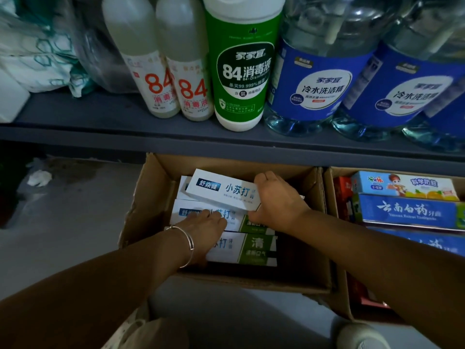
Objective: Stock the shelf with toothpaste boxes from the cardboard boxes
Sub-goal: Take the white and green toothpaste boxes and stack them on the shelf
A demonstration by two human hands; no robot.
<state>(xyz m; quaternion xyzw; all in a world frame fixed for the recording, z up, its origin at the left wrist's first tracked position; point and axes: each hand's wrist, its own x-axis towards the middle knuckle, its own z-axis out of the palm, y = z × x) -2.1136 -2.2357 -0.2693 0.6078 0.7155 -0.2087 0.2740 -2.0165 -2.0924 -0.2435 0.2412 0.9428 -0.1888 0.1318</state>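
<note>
An open cardboard box (319, 197) on the floor holds several white and green toothpaste boxes. My right hand (276, 200) grips the right end of the top toothpaste box (221, 188), which is tilted and lifted a little above the others. My left hand (206, 222), with a silver bangle at the wrist, lies fingers down on the second toothpaste box (186, 210); whether it grips it is unclear. A third white and green box (251, 248) lies nearest me. The grey shelf (125, 132) runs across above the carton.
On the shelf stand two white "84" bottles (161, 81), a green disinfectant bottle (241, 71) and blue-labelled detergent jugs (317, 81). A second carton (334, 212) at the right holds blue toothpaste boxes (407, 212). Bare grey floor lies left of the carton.
</note>
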